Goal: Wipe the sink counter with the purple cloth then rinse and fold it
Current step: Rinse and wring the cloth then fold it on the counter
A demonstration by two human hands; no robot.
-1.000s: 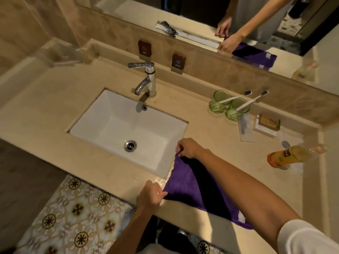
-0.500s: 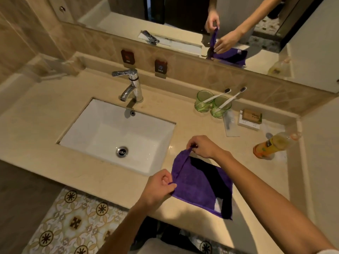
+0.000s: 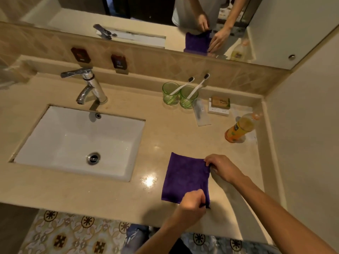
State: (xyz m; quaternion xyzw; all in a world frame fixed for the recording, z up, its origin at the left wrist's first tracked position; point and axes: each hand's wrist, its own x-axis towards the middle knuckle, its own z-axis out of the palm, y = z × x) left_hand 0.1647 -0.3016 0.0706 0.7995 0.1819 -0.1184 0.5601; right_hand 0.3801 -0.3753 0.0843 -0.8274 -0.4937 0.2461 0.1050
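The purple cloth [image 3: 185,177] lies flat on the beige sink counter [image 3: 161,136], folded into a narrow rectangle, right of the white sink basin [image 3: 60,140]. My right hand [image 3: 222,167] pinches the cloth's far right corner. My left hand [image 3: 192,203] pinches its near right corner at the counter's front edge. A wet shine shows on the counter just left of the cloth.
A chrome faucet [image 3: 89,87] stands behind the basin. Two green cups [image 3: 178,95] with toothbrushes, a flat sachet [image 3: 201,113], a soap box [image 3: 219,105] and an orange bottle [image 3: 240,128] sit at the back right. A wall bounds the counter on the right.
Both hands carried the cloth's left edge over to the right, folding it in half. The cloth now lies flat and narrower, and the camera view shifted right.
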